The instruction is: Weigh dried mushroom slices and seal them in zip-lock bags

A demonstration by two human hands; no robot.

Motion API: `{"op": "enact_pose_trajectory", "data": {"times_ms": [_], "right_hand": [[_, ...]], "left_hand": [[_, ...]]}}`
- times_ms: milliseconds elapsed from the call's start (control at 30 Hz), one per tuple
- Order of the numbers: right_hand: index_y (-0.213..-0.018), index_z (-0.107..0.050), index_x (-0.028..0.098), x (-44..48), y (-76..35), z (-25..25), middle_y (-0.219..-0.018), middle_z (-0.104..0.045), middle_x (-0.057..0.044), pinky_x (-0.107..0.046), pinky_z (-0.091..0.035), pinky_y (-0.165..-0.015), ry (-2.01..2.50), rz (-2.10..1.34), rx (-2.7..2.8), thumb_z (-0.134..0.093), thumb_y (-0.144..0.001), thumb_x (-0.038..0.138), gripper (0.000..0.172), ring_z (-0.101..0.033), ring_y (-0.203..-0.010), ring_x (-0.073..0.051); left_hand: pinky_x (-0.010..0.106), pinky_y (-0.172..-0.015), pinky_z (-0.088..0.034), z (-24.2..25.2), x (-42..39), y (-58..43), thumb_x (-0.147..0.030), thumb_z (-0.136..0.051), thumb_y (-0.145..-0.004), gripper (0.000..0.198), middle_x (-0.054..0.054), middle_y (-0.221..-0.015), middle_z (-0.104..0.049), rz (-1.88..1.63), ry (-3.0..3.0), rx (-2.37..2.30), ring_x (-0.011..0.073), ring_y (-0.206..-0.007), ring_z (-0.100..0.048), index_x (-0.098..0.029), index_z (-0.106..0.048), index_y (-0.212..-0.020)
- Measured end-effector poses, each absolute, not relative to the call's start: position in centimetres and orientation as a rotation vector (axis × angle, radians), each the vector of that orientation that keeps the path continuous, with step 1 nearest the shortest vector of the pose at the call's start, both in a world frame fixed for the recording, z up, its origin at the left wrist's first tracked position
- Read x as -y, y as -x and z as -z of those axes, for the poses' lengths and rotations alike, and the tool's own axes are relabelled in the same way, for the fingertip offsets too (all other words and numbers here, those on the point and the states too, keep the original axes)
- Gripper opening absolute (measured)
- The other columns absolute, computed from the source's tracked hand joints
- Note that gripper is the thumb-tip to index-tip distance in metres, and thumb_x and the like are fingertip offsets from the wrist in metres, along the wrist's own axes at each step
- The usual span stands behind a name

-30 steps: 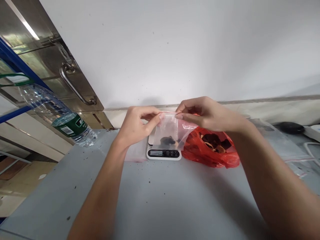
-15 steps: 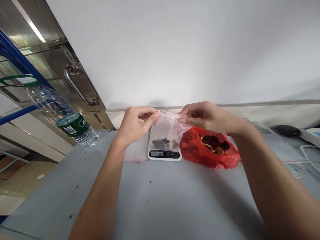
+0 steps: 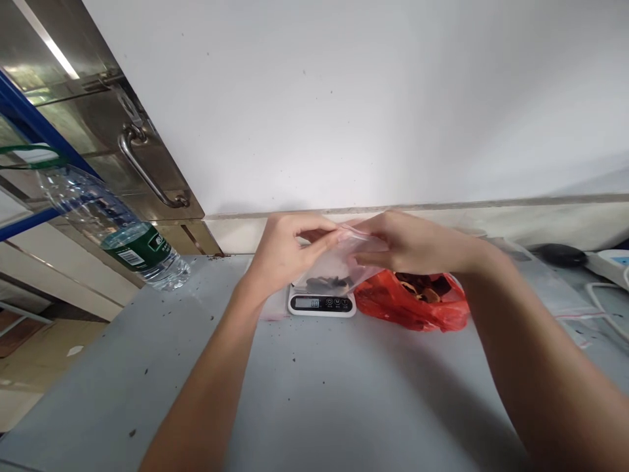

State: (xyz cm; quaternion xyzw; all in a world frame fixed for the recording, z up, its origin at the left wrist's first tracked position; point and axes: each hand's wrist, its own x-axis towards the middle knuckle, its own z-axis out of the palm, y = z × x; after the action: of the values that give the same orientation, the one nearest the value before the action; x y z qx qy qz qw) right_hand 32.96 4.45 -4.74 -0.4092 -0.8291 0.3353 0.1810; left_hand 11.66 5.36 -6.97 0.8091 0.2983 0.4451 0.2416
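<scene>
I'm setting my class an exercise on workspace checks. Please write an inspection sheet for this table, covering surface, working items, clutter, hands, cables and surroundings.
Surface: grey table, scattered with small dark specks.
Working items: clear bag with dark pieces inside, over the digital scale; contact unclear. Display reads 0.0. Red plastic bag of dark pieces beside the scale.
Clutter: water bottle at left; flat clear bags and a black object at right.
Hands: left hand pinches the clear bag's top; right hand is at its other side, grip partly hidden.
Cables: white cord at far right.
Surroundings: white wall; metal door with handle.
</scene>
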Motion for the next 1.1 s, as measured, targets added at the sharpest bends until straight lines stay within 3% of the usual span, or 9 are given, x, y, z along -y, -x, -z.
{"op": "enact_pose_trajectory", "data": {"times_ms": [133, 233, 333, 467, 533, 667, 800, 933, 1100], "right_hand": [[-0.067, -0.06, 0.021, -4.8, -33.3, 4.9, -0.059, -0.054, 0.002, -0.028, -0.035, -0.053, 1.163, -0.772, 2.308, -0.059, -0.085, 0.038, 0.025, -0.044, -0.054, -0.012], [-0.071, -0.059, 0.021, -4.6, -34.1, 4.6, -0.063, -0.053, 0.002, -0.028, -0.035, -0.053, 1.128, -0.747, 2.17, -0.063, -0.085, 0.044, 0.027, -0.044, -0.058, -0.012], [-0.075, -0.056, 0.023, -4.2, -35.0, 4.0, -0.065, -0.05, 0.003, -0.028, -0.035, -0.053, 1.122, -0.683, 2.078, -0.07, -0.081, 0.045, 0.027, -0.043, -0.057, -0.012], [-0.071, -0.053, 0.024, -3.6, -36.0, 3.3, -0.058, -0.047, 0.004, -0.028, -0.033, -0.049, 1.256, -0.796, 2.204, -0.072, -0.078, 0.042, 0.027, -0.042, -0.052, -0.012], [-0.081, -0.062, 0.023, -3.6, -36.3, 3.3, -0.065, -0.059, 0.002, -0.028, -0.038, -0.052, 1.264, -0.837, 2.234, -0.073, -0.076, 0.041, 0.021, -0.052, -0.056, -0.014], [-0.112, -0.074, 0.02, -3.9, -37.3, 3.7, -0.094, -0.078, -0.006, -0.03, -0.05, -0.064, 1.173, -0.904, 2.242, -0.07, -0.08, 0.041, 0.039, -0.069, -0.077, -0.021], [-0.099, -0.08, 0.013, -2.8, -39.9, 3.9, -0.091, -0.081, -0.01, -0.033, -0.054, -0.069, 1.121, -0.873, 2.147, -0.07, -0.083, 0.041, 0.033, -0.071, -0.079, -0.021], [-0.107, -0.081, 0.013, -0.2, -43.9, 3.8, -0.114, -0.081, -0.014, -0.037, -0.059, -0.087, 1.3, -0.848, 1.935, -0.071, -0.085, 0.04, 0.036, -0.075, -0.1, -0.025], [-0.115, -0.08, 0.021, 2.4, -48.4, 4.1, -0.128, -0.078, -0.011, -0.048, -0.057, -0.106, 1.481, -0.666, 1.575, -0.074, -0.082, 0.049, 0.043, -0.071, -0.121, -0.032]], "left_hand": [[0.029, -0.079, -0.06, 6.8, -5.6, -10.9, -0.041, -0.081, -0.082, 0.026, 0.005, -0.092, -0.081, -1.069, -2.169, -0.89, 0.0189, -0.085, -0.074, -0.017, -0.08, -0.093], [0.034, -0.09, -0.058, 6.7, -6.0, -9.7, -0.041, -0.082, -0.081, 0.036, 0.006, -0.106, -0.081, -0.783, -2.21, -0.96, 0.0221, -0.098, -0.074, -0.018, -0.077, -0.108], [0.036, -0.086, -0.057, 6.7, -6.2, -9.2, -0.038, -0.071, -0.089, 0.025, 0.005, -0.103, -0.081, -0.634, -2.257, -0.98, 0.0228, -0.094, -0.074, -0.019, -0.078, -0.104], [0.034, -0.083, -0.057, 6.7, -6.2, -9.7, -0.031, -0.069, -0.089, 0.017, 0.004, -0.098, -0.082, -0.739, -2.248, -0.953, 0.0223, -0.092, -0.074, -0.02, -0.079, -0.098], [0.034, -0.082, -0.058, 6.7, -6.2, -10.4, -0.03, -0.07, -0.088, 0.016, 0.004, -0.097, -0.082, -0.79, -2.227, -0.94, 0.0223, -0.092, -0.075, -0.02, -0.08, -0.096], [0.03, -0.073, -0.056, 6.8, -6.2, -12.0, -0.035, -0.074, -0.086, 0.019, 0.005, -0.094, -0.082, -0.92, -2.19, -0.911, 0.0201, -0.084, -0.073, -0.02, -0.082, -0.095], [0.025, -0.056, -0.05, 6.7, -6.2, -13.5, -0.038, -0.078, -0.082, 0.021, 0.001, -0.066, -0.073, -1.051, -2.12, -0.874, 0.0131, -0.056, -0.061, -0.018, -0.079, -0.078], [0.024, -0.057, -0.052, 6.2, -5.7, -14.8, -0.035, -0.074, -0.085, 0.02, 0.001, -0.066, -0.072, -1.17, -2.126, -0.932, 0.0126, -0.055, -0.061, -0.019, -0.075, -0.073], [0.025, -0.06, -0.052, 6.1, -4.9, -17.8, -0.038, -0.067, -0.09, 0.027, 0.002, -0.07, -0.076, -0.906, -2.273, -0.895, 0.0156, -0.061, -0.066, -0.02, -0.073, -0.071]]}}
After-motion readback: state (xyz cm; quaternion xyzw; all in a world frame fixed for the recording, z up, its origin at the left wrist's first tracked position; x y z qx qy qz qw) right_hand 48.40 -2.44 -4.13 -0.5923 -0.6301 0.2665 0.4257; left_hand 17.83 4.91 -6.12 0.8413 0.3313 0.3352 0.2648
